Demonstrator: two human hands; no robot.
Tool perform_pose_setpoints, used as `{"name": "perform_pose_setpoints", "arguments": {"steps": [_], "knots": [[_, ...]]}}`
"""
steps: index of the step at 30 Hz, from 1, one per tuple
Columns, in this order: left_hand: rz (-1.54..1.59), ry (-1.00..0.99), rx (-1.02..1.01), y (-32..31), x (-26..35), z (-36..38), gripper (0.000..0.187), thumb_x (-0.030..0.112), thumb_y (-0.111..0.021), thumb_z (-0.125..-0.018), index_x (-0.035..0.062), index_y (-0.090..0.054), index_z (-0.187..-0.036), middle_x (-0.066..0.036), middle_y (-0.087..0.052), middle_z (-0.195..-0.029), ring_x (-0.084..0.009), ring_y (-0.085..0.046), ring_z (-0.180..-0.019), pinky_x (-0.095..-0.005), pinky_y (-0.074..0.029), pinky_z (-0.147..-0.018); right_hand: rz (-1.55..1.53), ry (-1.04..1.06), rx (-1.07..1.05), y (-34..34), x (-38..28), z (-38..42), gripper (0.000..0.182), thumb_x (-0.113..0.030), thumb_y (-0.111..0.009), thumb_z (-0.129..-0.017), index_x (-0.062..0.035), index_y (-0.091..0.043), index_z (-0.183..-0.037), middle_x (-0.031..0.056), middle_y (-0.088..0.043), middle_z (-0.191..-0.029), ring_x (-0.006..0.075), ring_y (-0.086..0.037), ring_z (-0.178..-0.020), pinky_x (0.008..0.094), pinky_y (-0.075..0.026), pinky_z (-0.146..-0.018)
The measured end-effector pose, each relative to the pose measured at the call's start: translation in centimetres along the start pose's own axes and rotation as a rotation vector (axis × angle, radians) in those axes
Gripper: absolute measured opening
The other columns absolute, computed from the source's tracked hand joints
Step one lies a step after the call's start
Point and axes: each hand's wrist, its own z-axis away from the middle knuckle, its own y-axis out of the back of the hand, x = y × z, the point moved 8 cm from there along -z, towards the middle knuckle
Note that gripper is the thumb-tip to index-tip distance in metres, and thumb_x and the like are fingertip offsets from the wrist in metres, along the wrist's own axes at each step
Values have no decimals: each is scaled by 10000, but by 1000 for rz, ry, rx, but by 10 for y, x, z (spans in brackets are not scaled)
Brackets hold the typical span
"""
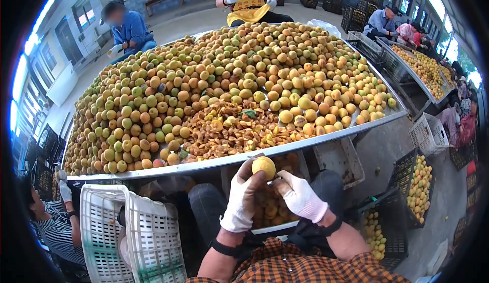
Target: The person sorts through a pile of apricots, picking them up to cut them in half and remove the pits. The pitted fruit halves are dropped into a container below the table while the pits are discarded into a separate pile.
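Observation:
A yellow apricot (263,168) is held up in my left hand (241,200), which wears a white glove with stained fingers, just in front of the table's metal edge. My right hand (299,197), gloved too, is close beside the fruit with its fingers pinched together; what they hold is too small to make out. Beyond the edge lies a pile of cut apricot pieces (229,130), with a big heap of whole apricots (204,74) around and behind it. Below my hands, a container of apricot halves (272,209) is partly hidden.
White plastic baskets (153,237) stand at the left. Black crates of apricots (420,186) are on the floor at the right. Co-workers sit across the table, at the lower left and at another fruit-covered table (420,74) at the right.

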Motion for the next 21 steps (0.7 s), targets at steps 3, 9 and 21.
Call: {"name": "perform_pose_setpoints", "arguments": {"steps": [3, 9, 21], "knots": [[376, 16, -71, -20, -20, 1, 520, 323, -681, -857, 8, -513, -1235, -123, -621, -1098, -195, -595, -975, -326, -496, -870, -121, 25, 125, -9, 10, 5, 293, -238, -502, -980, 26, -555, -1096, 206, -649, -850, 286, -680, -835, 326, -497, -704], [-32, 11, -161, -15, 11, 1, 572, 387, -646, -831, -25, -529, -1211, -107, -638, -1049, -185, -600, -977, -300, -444, -901, 5, 133, -38, 7, -1, 11, 298, -210, -507, -979, 40, -548, -1136, 173, -682, -920, 268, -680, -855, 308, -500, -738], [179, -52, -134, -28, -6, 2, 709, 454, -737, -774, -1, -500, -1265, -115, -610, -1142, -188, -590, -1025, -309, -445, -931, -316, 13, 6, -4, 23, 13, 334, -210, -511, -977, 58, -539, -1176, 116, -649, -971, 168, -609, -917, 276, -462, -816]]}}
